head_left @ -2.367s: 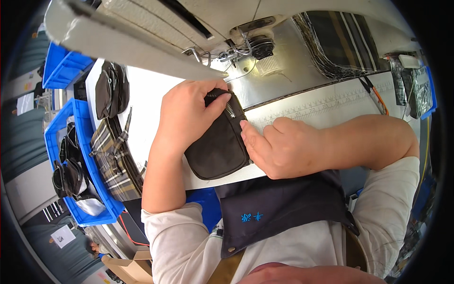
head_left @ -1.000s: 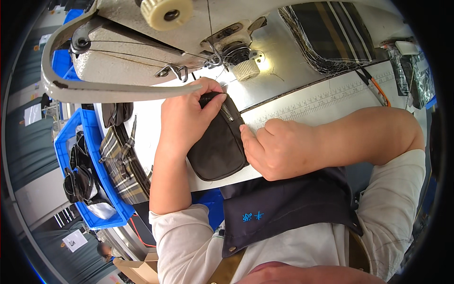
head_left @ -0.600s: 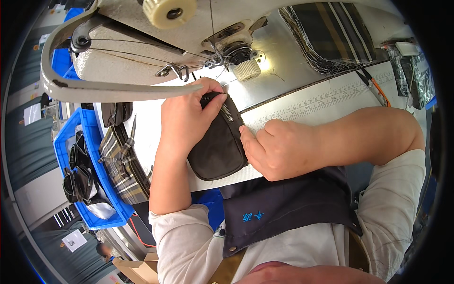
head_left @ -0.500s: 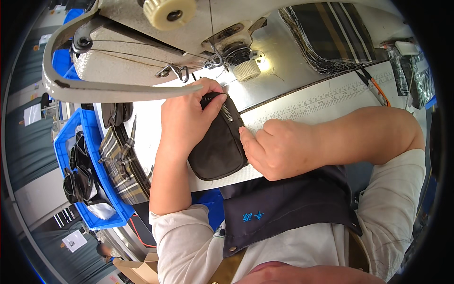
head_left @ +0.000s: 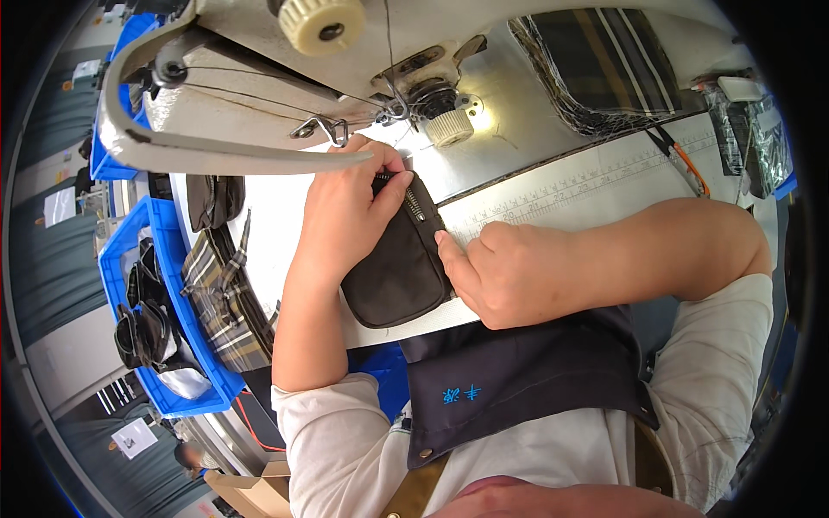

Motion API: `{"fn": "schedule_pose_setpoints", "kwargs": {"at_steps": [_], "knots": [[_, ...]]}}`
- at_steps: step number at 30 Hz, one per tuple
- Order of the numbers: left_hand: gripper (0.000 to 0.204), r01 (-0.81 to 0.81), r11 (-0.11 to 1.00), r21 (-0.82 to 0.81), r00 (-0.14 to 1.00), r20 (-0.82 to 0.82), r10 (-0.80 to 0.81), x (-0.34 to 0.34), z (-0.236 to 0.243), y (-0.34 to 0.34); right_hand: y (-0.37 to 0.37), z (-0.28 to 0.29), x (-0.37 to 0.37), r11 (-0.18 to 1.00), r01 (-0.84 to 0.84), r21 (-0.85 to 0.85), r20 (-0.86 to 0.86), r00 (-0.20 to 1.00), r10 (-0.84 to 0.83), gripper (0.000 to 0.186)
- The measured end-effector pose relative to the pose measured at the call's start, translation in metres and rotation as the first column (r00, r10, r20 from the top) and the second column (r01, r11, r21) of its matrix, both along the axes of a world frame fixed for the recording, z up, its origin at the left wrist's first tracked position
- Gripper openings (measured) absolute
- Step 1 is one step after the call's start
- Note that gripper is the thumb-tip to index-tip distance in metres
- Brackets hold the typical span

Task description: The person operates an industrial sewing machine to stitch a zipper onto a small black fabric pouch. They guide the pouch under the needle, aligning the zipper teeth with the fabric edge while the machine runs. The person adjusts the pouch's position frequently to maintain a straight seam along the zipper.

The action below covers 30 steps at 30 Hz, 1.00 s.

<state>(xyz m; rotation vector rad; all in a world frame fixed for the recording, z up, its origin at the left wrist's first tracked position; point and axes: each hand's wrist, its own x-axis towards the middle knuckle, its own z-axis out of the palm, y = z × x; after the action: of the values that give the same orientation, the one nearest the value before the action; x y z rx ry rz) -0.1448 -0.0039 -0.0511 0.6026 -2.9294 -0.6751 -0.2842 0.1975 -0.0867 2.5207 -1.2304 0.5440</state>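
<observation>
A dark, round-cornered zip pouch (head_left: pixel 393 272) lies on the white table in front of the sewing machine, a metal zipper (head_left: pixel 415 205) running near its upper right side. My left hand (head_left: pixel 352 207) grips the pouch's upper end, thumb on top near the zipper and fingers partly hidden beyond the edge. At the pouch's right edge, my right hand (head_left: pixel 511 272) is closed, thumb and forefinger pinching the border. The machine's presser area is largely hidden behind a cream knob (head_left: pixel 450 128) just beyond the pouch's upper end.
A curved metal lever (head_left: pixel 233 160) crosses above my left hand. Striped cloth pieces (head_left: pixel 596 65) lie at the far right, near orange-handled snips (head_left: pixel 686 164). Left stands a blue crate (head_left: pixel 226 390) with dark pouches, beside plaid fabric (head_left: pixel 220 302). A printed ruler (head_left: pixel 587 194) runs along the table.
The machine's lever and upper knob appear slightly further right in the picture. Both hands keep their hold, and the pouch has barely moved.
</observation>
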Motion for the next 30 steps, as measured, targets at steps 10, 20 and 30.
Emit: {"fn": "schedule_pose_setpoints", "kwargs": {"at_steps": [10,20,30], "knots": [[0.018,0.026,0.996,-0.090,0.990,-0.136,-0.038,-0.017,-0.035,-0.062,-0.026,-0.003,-0.022,0.972,0.228,0.050,-0.199,0.956,-0.215,0.033],[0.033,0.145,0.980,-0.139,0.971,-0.172,-0.168,-0.046,-0.050,-0.088,-0.039,-0.001,-0.032,0.913,0.361,0.188,-0.089,0.932,-0.351,0.032],[0.021,-0.069,0.950,-0.305,0.966,-0.259,-0.013,-0.026,-0.002,-0.050,-0.038,-0.001,-0.038,0.898,0.353,0.263,-0.112,0.936,-0.335,0.051]]}}
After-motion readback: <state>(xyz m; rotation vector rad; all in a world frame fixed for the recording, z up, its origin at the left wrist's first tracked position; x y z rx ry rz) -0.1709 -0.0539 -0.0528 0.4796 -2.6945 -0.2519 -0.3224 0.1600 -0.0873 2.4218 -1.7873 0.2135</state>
